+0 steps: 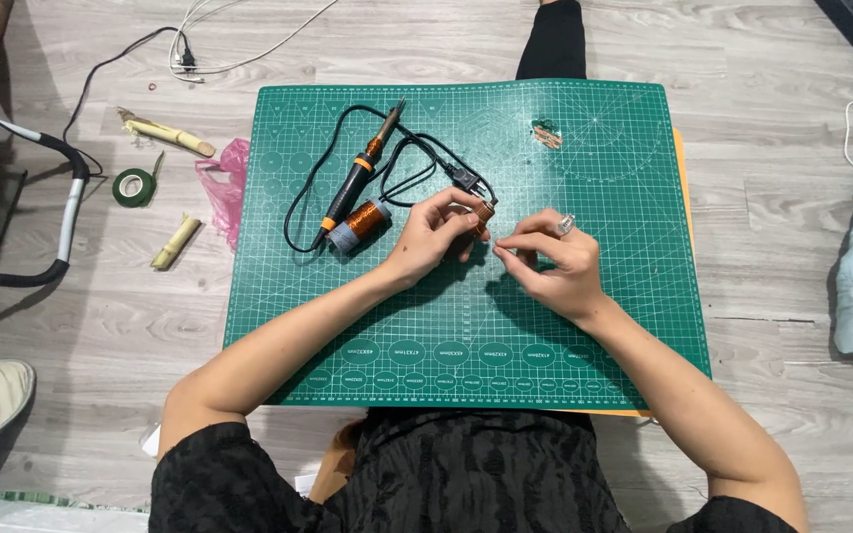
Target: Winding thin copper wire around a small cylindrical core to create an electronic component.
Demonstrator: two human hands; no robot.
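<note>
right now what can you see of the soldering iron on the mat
The soldering iron lies flat on the green cutting mat, slanted, with its thin metal tip toward the mat's far edge. Its handle looks like black plastic with orange bands. A black cord loops from the handle's near end across the mat. A spool of copper wire lies by that end. Neither of the hands touches it; the left hand is nearest.

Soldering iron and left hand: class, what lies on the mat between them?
Head view: a copper wire spool lies between the soldering iron and left hand.
</note>
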